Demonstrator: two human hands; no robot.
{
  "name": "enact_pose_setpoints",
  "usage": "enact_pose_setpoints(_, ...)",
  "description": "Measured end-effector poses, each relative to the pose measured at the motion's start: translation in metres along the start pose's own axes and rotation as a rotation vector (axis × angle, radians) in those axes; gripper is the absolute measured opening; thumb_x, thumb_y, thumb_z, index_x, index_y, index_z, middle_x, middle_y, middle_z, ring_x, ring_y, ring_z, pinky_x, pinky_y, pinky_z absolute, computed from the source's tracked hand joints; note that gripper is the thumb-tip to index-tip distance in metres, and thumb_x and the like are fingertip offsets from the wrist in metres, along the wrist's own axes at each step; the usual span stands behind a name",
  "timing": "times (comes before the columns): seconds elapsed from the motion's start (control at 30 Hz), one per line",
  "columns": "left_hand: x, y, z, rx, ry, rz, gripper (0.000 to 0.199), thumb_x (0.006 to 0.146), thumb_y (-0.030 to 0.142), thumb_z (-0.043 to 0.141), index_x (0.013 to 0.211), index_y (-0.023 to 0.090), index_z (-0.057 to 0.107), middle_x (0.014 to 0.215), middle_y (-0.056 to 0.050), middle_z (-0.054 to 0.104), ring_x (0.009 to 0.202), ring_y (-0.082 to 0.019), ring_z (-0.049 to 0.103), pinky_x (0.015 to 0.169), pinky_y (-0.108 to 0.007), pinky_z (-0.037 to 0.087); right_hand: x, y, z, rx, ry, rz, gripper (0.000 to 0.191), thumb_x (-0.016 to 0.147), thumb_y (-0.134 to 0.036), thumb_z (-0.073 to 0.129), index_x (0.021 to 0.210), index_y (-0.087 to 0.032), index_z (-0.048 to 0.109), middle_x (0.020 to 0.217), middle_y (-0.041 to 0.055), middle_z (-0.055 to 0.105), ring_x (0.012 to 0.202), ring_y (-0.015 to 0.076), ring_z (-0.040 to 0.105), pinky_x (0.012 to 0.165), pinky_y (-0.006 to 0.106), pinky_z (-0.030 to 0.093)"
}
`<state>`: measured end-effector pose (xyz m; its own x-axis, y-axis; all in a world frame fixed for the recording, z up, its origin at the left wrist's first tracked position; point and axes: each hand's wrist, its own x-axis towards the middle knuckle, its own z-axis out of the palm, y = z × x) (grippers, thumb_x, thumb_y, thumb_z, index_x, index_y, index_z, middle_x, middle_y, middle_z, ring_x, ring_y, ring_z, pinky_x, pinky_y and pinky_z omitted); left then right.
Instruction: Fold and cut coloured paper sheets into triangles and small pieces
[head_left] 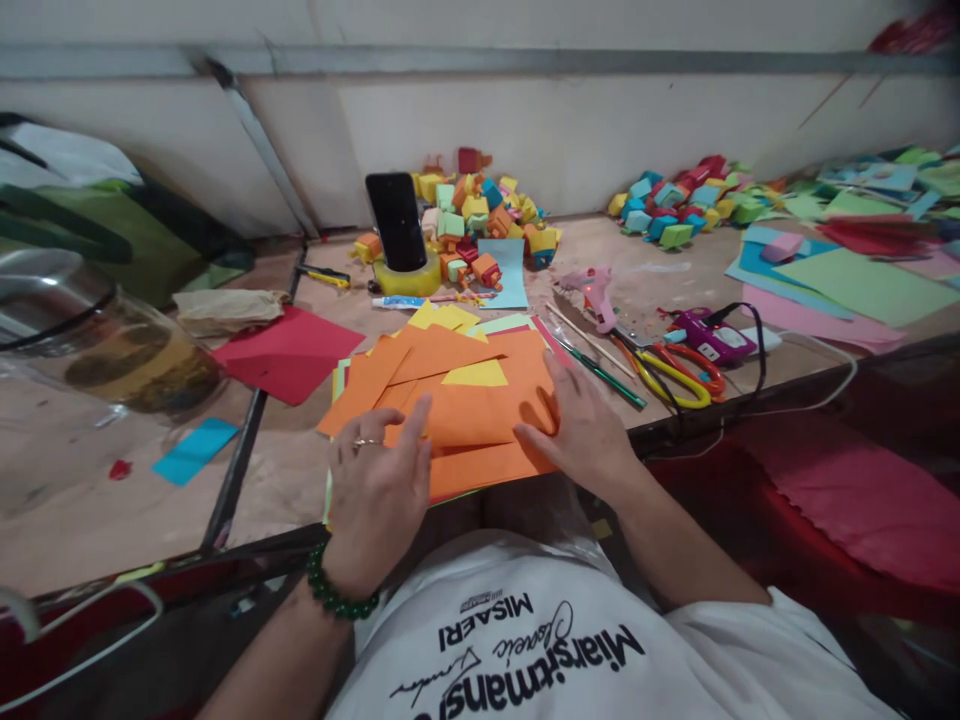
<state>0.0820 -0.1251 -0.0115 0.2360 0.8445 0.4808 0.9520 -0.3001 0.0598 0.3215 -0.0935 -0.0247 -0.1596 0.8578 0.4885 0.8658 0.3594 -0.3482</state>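
A loose stack of coloured paper, with orange sheets on top, lies at the table's front edge and juts a little past it. Yellow paper shows between the orange pieces, and green and red edges peek out beneath. On the left side of the stack rests my left hand, fingers apart, with a ring and a green bead bracelet. My right hand touches the stack's right side with its fingers spread. Neither hand grips anything that I can see.
A phone stands on a yellow tape roll before piled paper cubes. Right are a pink glue gun, scissors and a purple device. Left are red paper and a glass jar.
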Motion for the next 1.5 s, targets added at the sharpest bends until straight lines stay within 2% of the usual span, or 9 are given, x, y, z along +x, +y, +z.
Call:
enact_pose_setpoints(0.13, -0.008, 0.019, 0.008, -0.045, -0.067, 0.193, 0.043, 0.091, 0.043, 0.055, 0.133, 0.031, 0.058, 0.150, -0.016, 0.042, 0.139, -0.036, 0.036, 0.113, -0.061, 0.015, 0.004, -0.008, -0.001, -0.094, 0.021, -0.372, 0.030, 0.089, -0.019, 0.057, 0.118, -0.023, 0.062, 0.131, 0.0123, 0.059, 0.120, 0.0276, 0.053, 0.098, 0.046, 0.049)
enact_pose_setpoints(0.27, -0.008, 0.025, 0.009, -0.064, -0.142, 0.264, 0.046, 0.085, 0.055, 0.060, 0.123, 0.029, 0.066, 0.149, -0.014, 0.046, 0.136, -0.036, 0.040, 0.113, -0.059, 0.018, -0.002, 0.000, 0.005, -0.043, -0.101, -0.624, 0.021, 0.092, -0.014, 0.053, 0.104, -0.021, 0.069, 0.119, 0.0075, 0.068, 0.114, 0.0244, 0.055, 0.094, 0.043, 0.048)
enact_pose_setpoints(0.57, -0.019, -0.011, -0.011, -0.016, -0.194, 0.159, 0.032, 0.089, 0.040, 0.057, 0.115, 0.025, 0.068, 0.138, -0.019, 0.055, 0.128, -0.039, 0.049, 0.102, -0.066, 0.034, -0.029, 0.034, -0.023, -0.163, -0.061, -0.492, 0.030, 0.091, -0.008, 0.047, 0.100, -0.024, 0.071, 0.111, 0.0043, 0.072, 0.091, 0.0218, 0.057, 0.078, 0.039, 0.048)
enact_pose_setpoints(0.77, 0.002, -0.023, 0.000, -0.298, -0.276, -0.058, 0.058, 0.088, 0.045, 0.056, 0.137, 0.015, 0.047, 0.110, -0.014, 0.069, 0.104, -0.029, 0.063, 0.088, -0.046, 0.049, -0.026, 0.025, -0.025, -0.122, -0.026, -0.484, 0.032, 0.090, -0.006, 0.044, 0.089, -0.021, 0.071, 0.103, 0.0075, 0.073, 0.082, 0.0202, 0.056, 0.073, 0.036, 0.051)
enact_pose_setpoints(0.97, 0.017, -0.012, 0.001, -0.572, -0.201, -0.181, 0.065, 0.084, 0.028, 0.056, 0.144, 0.014, 0.036, 0.081, 0.000, 0.067, 0.078, -0.018, 0.066, 0.079, -0.035, 0.050, -0.026, 0.028, -0.020, -0.005, -0.042, -0.458, 0.031, 0.086, -0.004, 0.044, 0.095, -0.021, 0.069, 0.096, 0.0076, 0.072, 0.084, 0.0199, 0.059, 0.073, 0.035, 0.055)
enact_pose_setpoints(1.07, 0.012, -0.002, -0.012, -0.558, -0.081, -0.066, 0.056, 0.088, 0.025, 0.050, 0.142, 0.018, 0.040, 0.078, 0.002, 0.067, 0.077, -0.017, 0.066, 0.080, -0.033, 0.049, -0.022, 0.023, -0.019, 0.032, -0.017, -0.402, 0.034, 0.084, -0.005, 0.044, 0.104, -0.022, 0.065, 0.105, 0.0099, 0.069, 0.094, 0.0233, 0.062, 0.079, 0.042, 0.057)
enact_pose_setpoints(1.23, -0.005, 0.017, -0.039, -0.200, 0.215, 0.286, 0.040, 0.089, 0.011, 0.053, 0.127, 0.023, 0.057, 0.079, 0.001, 0.070, 0.079, -0.016, 0.066, 0.092, -0.036, 0.038, -0.007, -0.005, -0.026, 0.025, 0.223, -0.424, 0.049, 0.090, -0.019, 0.050, 0.139, -0.021, 0.042, 0.140, 0.0161, 0.052, 0.131, 0.0301, 0.047, 0.104, 0.054, 0.043)
enact_pose_setpoints(1.37, -0.017, 0.026, -0.045, -0.049, 0.228, 0.444, 0.038, 0.088, 0.007, 0.055, 0.123, 0.020, 0.060, 0.080, -0.001, 0.071, 0.083, -0.017, 0.065, 0.094, -0.036, 0.034, 0.001, -0.019, -0.026, 0.010, 0.202, -0.535, 0.028, 0.092, -0.018, 0.053, 0.115, -0.030, 0.062, 0.130, 0.0055, 0.063, 0.126, 0.0235, 0.053, 0.107, 0.046, 0.040)
enact_pose_setpoints(1.5, -0.021, 0.023, -0.043, 0.014, 0.200, 0.389, 0.031, 0.088, 0.009, 0.054, 0.110, 0.026, 0.067, 0.095, -0.004, 0.073, 0.091, -0.018, 0.066, 0.110, -0.042, 0.023, 0.000, -0.012, -0.014, 0.092, 0.209, -0.641, 0.017, 0.090, -0.013, 0.057, 0.088, -0.026, 0.068, 0.103, 0.0032, 0.075, 0.103, 0.0195, 0.064, 0.088, 0.037, 0.051)
